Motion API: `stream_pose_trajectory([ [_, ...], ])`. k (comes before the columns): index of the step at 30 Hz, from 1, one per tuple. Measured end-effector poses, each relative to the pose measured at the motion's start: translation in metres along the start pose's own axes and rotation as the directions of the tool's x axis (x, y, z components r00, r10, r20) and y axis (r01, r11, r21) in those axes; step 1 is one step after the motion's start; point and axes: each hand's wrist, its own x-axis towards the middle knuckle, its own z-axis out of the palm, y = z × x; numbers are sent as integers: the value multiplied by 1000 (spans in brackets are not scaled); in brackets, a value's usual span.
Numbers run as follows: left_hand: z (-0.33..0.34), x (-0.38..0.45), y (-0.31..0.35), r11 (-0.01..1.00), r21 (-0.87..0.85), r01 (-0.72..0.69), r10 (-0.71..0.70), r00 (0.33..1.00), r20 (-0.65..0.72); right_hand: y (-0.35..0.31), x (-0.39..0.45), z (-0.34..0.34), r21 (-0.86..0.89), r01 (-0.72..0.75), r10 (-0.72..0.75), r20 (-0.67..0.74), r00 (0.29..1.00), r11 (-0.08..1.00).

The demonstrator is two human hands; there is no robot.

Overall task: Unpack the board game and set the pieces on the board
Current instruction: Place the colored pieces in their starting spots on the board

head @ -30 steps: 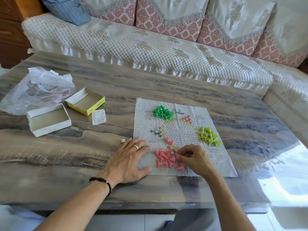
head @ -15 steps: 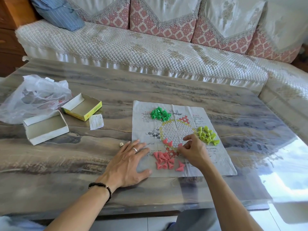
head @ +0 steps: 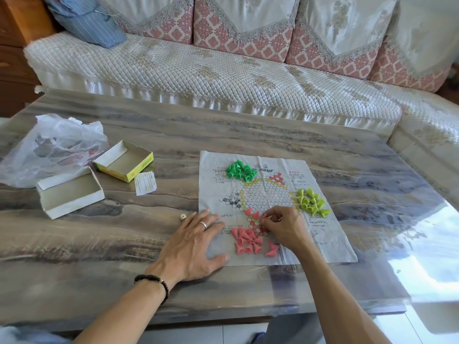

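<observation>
Paper board (head: 320,234) flat on marbled table (head: 173,145), long axis running away toward sofa (head: 198,78), left hand (head: 191,244) spread flat on board's near-left corner, right hand (head: 283,225) pinching pink cone (head: 265,218) by pink pile (head: 246,240).

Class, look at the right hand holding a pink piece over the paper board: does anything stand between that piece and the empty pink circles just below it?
Nothing visible does. The right hand pinches a pink piece just above the printed pink circles. Two standing pink pieces sit just left, and the pink pile lies nearer the person.
</observation>
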Motion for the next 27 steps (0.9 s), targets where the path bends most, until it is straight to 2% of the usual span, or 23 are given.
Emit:
stream_pose_trajectory([
  [3,1,1,0,1000,-11,-2,1,1000,-22,0,-1,0,44,-11,10,5,1000,999],
  [6,1,1,0,1000,-8,-3,2,999,-32,3,-8,-7,220,-67,69,0,998,973],
  [8,1,1,-1,1000,-7,-6,6,999,-37,9,-17,-14,276,-66,70,-4,998,959],
  [15,0,0,0,1000,25,-5,5,1000,-5,23,-48,-21,121,-9,1,70,998,993],
  [21,-2,-1,2,1000,30,-5,5,1000,-7,17,-45,-16,-79,28,-20,96,995,997],
  [27,-2,-1,2,1000,28,-6,6,1000,-3,15,-44,-16,-28,16,-13,113,994,999],
])
